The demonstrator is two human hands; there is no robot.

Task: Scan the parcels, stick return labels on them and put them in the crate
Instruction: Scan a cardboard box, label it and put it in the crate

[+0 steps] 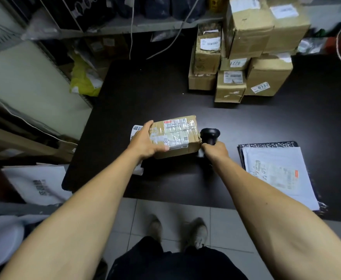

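The left hand (pixel 145 142) grips a taped parcel (pixel 175 136); the right hand (pixel 216 151) grips a scanner (pixel 210 136), its handle hidden; labels (pixel 137 128) are half covered.

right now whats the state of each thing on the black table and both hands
small brown cardboard parcel: taped shut, label side up, held by its left end
black handheld scanner: gripped, right beside the parcel
left hand: grips the parcel
right hand: grips the scanner handle
white return label sheet: flat, partly under the parcel
stacked brown boxes: closed, labelled
white mailer bag: flat
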